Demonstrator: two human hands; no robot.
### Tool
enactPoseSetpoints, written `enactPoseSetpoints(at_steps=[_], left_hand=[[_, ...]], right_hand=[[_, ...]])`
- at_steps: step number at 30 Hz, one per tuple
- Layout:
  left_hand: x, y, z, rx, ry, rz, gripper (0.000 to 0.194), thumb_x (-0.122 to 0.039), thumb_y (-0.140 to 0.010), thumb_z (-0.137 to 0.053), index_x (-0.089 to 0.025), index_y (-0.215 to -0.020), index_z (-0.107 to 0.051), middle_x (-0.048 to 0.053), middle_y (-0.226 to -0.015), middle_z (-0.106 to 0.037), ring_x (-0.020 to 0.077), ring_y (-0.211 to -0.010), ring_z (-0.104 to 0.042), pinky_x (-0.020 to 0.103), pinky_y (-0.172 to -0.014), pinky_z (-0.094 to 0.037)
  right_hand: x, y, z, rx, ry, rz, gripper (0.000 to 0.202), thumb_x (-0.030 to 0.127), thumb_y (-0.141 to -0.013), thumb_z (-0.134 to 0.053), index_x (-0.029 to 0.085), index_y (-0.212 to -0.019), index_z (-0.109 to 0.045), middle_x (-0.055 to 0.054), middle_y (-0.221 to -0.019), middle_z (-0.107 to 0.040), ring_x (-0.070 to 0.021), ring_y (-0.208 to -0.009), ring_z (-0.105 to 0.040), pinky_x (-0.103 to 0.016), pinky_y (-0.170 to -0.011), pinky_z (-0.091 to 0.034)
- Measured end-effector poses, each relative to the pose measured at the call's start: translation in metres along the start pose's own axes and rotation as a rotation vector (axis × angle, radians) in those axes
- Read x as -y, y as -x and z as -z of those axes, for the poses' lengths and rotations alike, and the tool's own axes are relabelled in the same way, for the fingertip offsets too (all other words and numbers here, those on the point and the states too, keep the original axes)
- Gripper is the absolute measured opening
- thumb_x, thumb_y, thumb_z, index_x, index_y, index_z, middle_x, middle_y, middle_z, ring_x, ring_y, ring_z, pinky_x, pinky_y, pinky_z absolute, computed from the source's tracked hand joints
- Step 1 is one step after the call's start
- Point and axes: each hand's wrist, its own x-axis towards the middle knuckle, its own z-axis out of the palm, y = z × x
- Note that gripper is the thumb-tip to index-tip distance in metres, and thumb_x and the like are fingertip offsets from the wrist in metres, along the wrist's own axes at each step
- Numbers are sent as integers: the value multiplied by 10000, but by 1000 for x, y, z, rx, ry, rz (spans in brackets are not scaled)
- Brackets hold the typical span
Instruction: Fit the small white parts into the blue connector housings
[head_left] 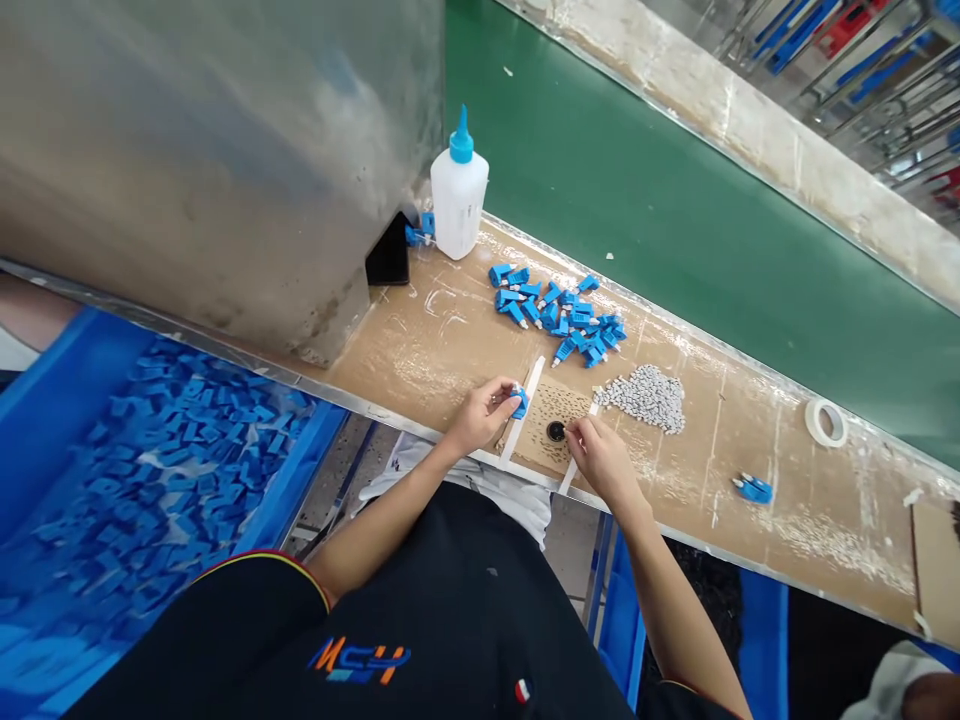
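My left hand [484,415] holds a small blue plastic part [519,402] with a white tip between thumb and fingers. The fingers of my right hand [594,448] are pinched together beside a small round black dish [556,431]; whatever they hold is too small to name. Both rest over a cardboard patch [541,412] scattered with tiny dark pieces and bordered by white tape strips. Beyond it lies a loose pile of blue parts [559,312]. Small grey pieces [651,398] form a heap to the right.
A white bottle with a blue nozzle [459,205] stands by a metal housing [225,160]. A green belt [675,210] runs behind. Tape roll [826,422] lies right; a blue bin [281,500] of parts sits lower left. Another person's arm shows at far left.
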Motion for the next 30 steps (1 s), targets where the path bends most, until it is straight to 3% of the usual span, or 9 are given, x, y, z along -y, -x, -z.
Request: enactPoseSetpoints(at_steps=[10, 19, 30], left_hand=[[0, 0, 0, 3, 6, -1, 328, -471, -820, -751, -180, -935, -653, 36, -843, -693, 158, -790, -661, 253, -734, -537], [4, 0, 1, 64, 39, -24, 306, -445, -832, -750, -178, -960, -671, 62, -901, -749, 189, -864, -715, 297, -809, -572], [7, 0, 1, 42, 17, -25, 297, -430, -842, -744, -174, -972, -670, 68, -920, -744, 184, -870, -709, 293, -807, -576]], right_hand=[[13, -19, -1, 137, 163, 36, 226, 270, -1016, -431, 230, -851, -581, -75, -833, -655, -205, -781, -622, -281, -601, -391], [5, -7, 23, -24, -54, -82, 202, 325, -1000, -446, 231, -858, -554, -36, -766, -618, -181, -658, -577, -285, -631, -417], [-19, -12, 2, -43, 67, -142, 250, 349, -1001, -414, 243, -821, -552, -66, -796, -643, -217, -705, -593, -307, -631, -408]])
